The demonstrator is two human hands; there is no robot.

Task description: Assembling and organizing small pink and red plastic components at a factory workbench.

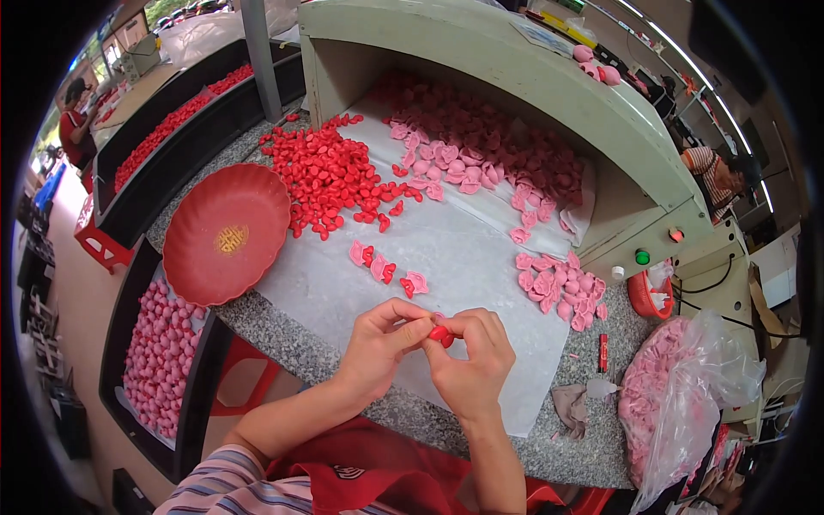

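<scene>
Above the near part of the white sheet [343, 283], my left hand [382, 342] and my right hand [474, 354] meet with thumbs and fingertips pinched together. Between them is a small glossy red piece [439, 333], with a sliver of a pink shell [439, 318] showing behind it. The fingers hide most of the pink shell. Just beyond my hands, pink shells [378, 267] and red pieces [389, 273] lie paired in a short slanting row. A heap of red pieces [326, 172] spreads farther off to the left, and loose pink shells [566, 287] lie to the right.
A red scalloped bowl [193, 232] stands at left, beside a black crate [184, 459] of pink-and-red pieces. Ahead, a pale green machine hood [515, 47] covers more shells. A clear bag [661, 395], red marker [603, 353] and small bottle [600, 388] are at right.
</scene>
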